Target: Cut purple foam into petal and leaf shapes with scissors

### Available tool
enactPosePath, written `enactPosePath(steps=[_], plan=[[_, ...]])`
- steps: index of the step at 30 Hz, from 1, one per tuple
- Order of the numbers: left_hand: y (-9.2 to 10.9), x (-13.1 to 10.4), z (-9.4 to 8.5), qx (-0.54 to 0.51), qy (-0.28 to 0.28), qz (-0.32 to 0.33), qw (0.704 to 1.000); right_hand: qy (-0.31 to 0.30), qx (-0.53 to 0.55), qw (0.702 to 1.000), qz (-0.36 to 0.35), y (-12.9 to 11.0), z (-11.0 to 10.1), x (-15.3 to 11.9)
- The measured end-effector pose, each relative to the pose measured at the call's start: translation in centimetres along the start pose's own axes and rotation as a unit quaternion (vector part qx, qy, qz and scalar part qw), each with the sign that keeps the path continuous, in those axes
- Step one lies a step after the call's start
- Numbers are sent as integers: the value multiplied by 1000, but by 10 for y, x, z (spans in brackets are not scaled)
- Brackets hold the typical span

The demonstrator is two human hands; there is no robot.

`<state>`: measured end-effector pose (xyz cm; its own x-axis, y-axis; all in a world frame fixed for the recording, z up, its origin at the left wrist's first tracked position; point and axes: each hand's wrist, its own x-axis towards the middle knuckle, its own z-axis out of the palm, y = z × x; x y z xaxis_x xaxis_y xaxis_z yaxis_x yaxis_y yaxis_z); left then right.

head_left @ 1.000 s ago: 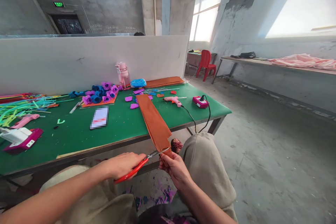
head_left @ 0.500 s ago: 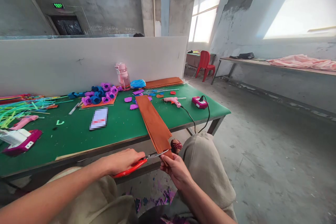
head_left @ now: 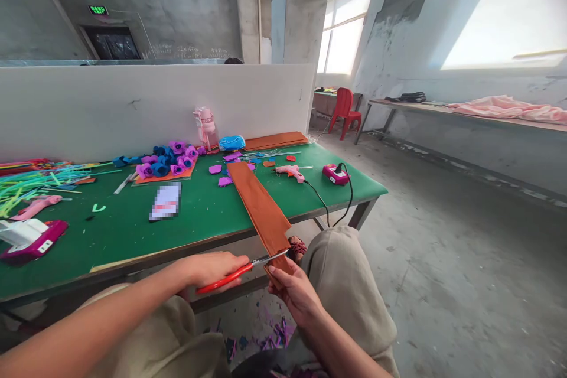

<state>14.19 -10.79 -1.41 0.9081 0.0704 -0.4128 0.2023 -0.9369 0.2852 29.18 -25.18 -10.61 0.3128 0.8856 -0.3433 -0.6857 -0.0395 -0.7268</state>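
My left hand (head_left: pixel 212 271) is closed round the handles of red-handled scissors (head_left: pixel 228 279). The scissor blades lie across the near end of an orange-brown strip of sheets (head_left: pixel 261 207), nearly closed on it. Just below the blades, my right hand (head_left: pixel 296 292) pinches the end of that strip between thumb and fingers. A notch shows in the strip's right edge above the blades. The far end of the strip rests on the green table (head_left: pixel 204 212), while the near end hangs past its front edge.
On the table are purple and blue paper flowers (head_left: pixel 166 159), a pink glue gun (head_left: pixel 290 173), a power socket (head_left: pixel 335 175) with a cable, a phone (head_left: pixel 165 201) and a pink bottle (head_left: pixel 206 129). Behind stands a white partition (head_left: pixel 155 100). Scraps (head_left: pixel 279 333) lie on the floor.
The scissor blades have closed further across the strip, and their tips now reach its right edge. My left hand has shifted slightly to the right.
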Motion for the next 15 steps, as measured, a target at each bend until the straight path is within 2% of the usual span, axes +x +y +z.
enactPosePath(steps=[7,12,15], plan=[[4,-21,-10,3,-16,2,1000,11,-10,1000,-15,10,-3,-3],[6,-39,-23,-10,-51,-33,998,-2,-123,992,-8,32,-10,3],[5,-56,-33,-26,-53,-57,997,39,-118,992,-10,25,-16,8]])
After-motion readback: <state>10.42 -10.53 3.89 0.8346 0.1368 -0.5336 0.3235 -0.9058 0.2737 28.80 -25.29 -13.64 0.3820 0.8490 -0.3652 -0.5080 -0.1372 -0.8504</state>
